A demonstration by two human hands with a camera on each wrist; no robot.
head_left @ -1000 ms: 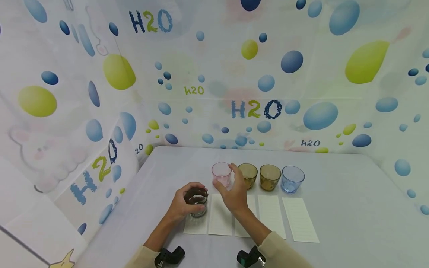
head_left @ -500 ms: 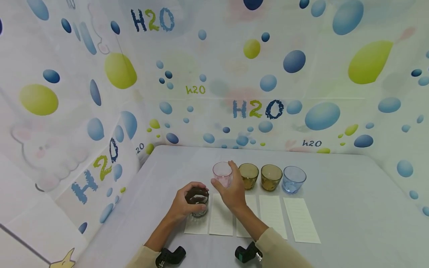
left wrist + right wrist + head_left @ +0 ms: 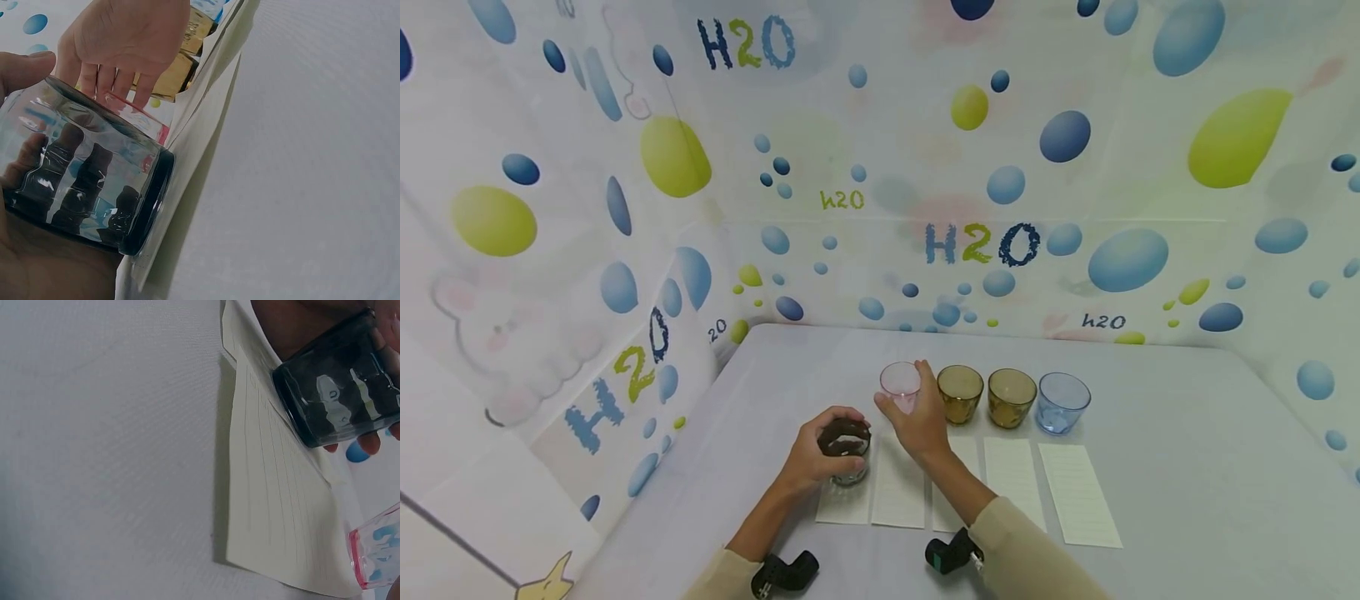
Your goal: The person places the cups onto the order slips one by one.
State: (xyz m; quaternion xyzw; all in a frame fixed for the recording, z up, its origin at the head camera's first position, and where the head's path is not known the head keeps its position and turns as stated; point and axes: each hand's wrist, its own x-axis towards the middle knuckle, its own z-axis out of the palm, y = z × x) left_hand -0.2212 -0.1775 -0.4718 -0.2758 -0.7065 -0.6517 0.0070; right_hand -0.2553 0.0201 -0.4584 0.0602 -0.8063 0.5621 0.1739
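Note:
My left hand (image 3: 805, 454) grips a dark grey glass (image 3: 847, 440) that stands on the leftmost lined paper slip (image 3: 842, 507). In the left wrist view the fingers show through the wall of this glass (image 3: 87, 169). Farther back, a clear pink glass (image 3: 898, 379) is held by my right hand (image 3: 925, 423), thumb at its near left side and fingers along its right. The right wrist view has only part of the pink glass (image 3: 378, 550), at its right edge, close past the end of a slip.
Two amber glasses (image 3: 959, 396) (image 3: 1011, 400) and a blue glass (image 3: 1063, 404) stand in a row right of the pink one. Several more paper slips (image 3: 1078, 496) lie side by side nearer the body. A patterned sheet (image 3: 880, 167) hangs behind the white table (image 3: 1187, 433).
Both hands keep their holds on the dark and pink glasses. The head view has shifted slightly, so everything sits a little farther right in it.

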